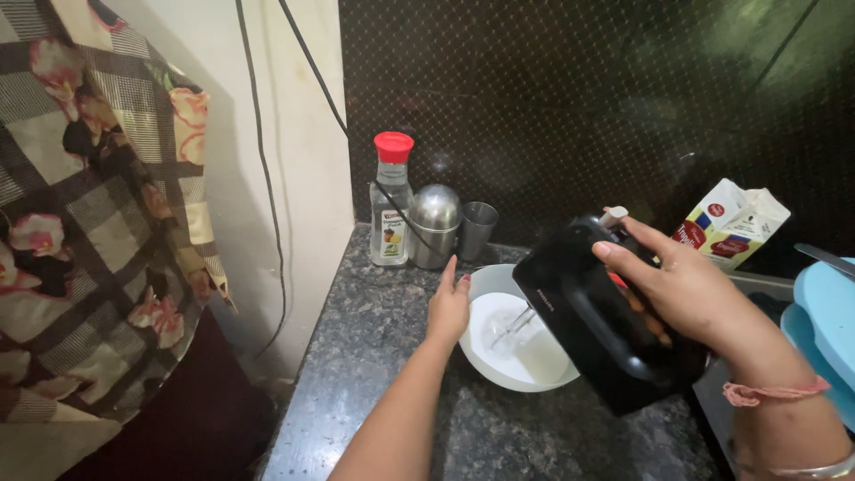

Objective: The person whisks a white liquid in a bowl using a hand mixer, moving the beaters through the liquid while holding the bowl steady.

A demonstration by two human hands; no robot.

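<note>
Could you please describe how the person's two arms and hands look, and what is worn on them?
Both forearms are bare, without sleeves. The right hand has a ring on one finger, a pinkish-red thread tied around the wrist, and a silver bangle lower on the arm. The left hand has reddish nail polish on its fingers.

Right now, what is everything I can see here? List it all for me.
Mixer: one, black, over the bowl, beaters in the white liquid.
Bowl: one, white, on the counter.
Counter: one, dark speckled stone.
Bottle: one, clear with red cap, by the wall.
Steel pot: one, silver, beside the bottle.
Cup: one, steel, right of the pot.
Carton: one, white and red, at the back right.
Cloth: one, checked and floral, left.
Left hand: on the bowl's rim.
Right hand: gripping the mixer.
</note>
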